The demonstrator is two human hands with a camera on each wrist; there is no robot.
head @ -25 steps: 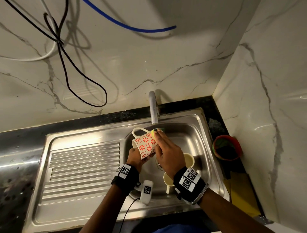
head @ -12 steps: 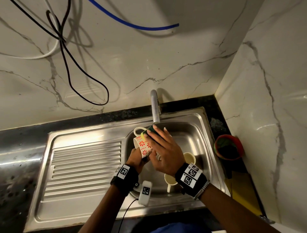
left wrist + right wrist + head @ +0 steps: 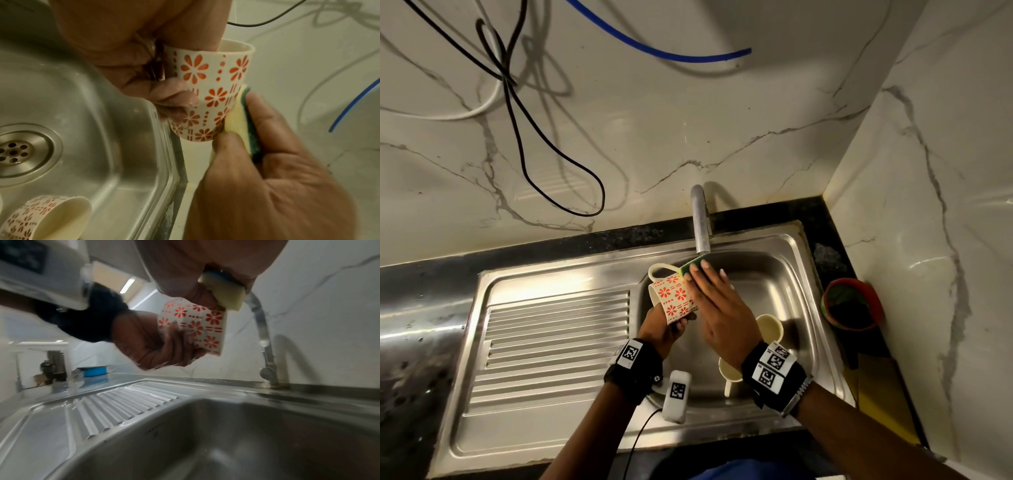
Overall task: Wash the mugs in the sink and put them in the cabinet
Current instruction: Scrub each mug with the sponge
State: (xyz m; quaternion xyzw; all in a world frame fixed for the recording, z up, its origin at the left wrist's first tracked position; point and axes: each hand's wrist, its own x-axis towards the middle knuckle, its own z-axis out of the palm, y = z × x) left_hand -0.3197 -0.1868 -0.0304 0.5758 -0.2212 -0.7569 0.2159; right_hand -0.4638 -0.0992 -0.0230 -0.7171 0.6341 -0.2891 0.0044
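Note:
A cream mug with red flowers (image 3: 673,301) is held tilted over the sink basin (image 3: 784,284), just under the tap (image 3: 700,222). My left hand (image 3: 671,325) grips it around its lower body; the handle points away from me. My right hand (image 3: 722,308) pinches a yellow-green sponge (image 3: 693,265) and presses it on the mug's side. The left wrist view shows the mug (image 3: 207,91), with the sponge (image 3: 240,123) between thumb and fingers. In the right wrist view the mug (image 3: 197,326) sits under the sponge (image 3: 224,295). Two more mugs (image 3: 768,329) (image 3: 729,371) lie in the basin.
A ribbed draining board (image 3: 558,342) lies left of the basin. A red bowl (image 3: 851,305) and a yellow object (image 3: 883,394) sit on the dark counter at the right. Marble walls close the back and right, with cables (image 3: 558,161) hanging on the back wall.
My right hand has rubbed the sponge leftward across the top of the mug and drawn back a little. My left hand keeps its grip, with the mug hardly moved.

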